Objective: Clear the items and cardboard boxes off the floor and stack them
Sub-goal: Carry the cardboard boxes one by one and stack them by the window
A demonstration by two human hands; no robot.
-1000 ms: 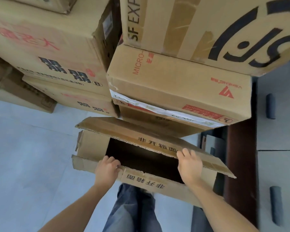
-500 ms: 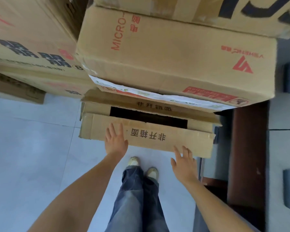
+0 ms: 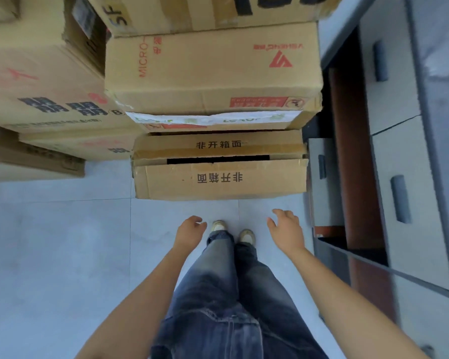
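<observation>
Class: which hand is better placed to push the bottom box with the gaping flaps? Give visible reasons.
Probably right: the right hand is nearer the box, fingers extended; the left hand sits farther back, loosely curled.

Flap-top box (image 3: 219,181) sits on the floor (image 3: 57,242), lowest in the middle stack, front face toward the person. On it is a thin box (image 3: 213,120), then the wide box (image 3: 213,71), then the top box (image 3: 205,11), which is cut off by the frame. The left stack touches the middle stack's left side: big box (image 3: 44,81) on a flatter box (image 3: 73,147), with a low box (image 3: 34,161) further left on the floor. Small drawer unit (image 3: 322,182) stands just right of the flap-top box, and the cabinet (image 3: 405,151) runs along the floor's right edge. The person's shoes (image 3: 218,225) are on the floor before the flap-top box. Left hand (image 3: 189,229) and right hand (image 3: 285,229) are either side of the shoes, near the box, touching nothing.
</observation>
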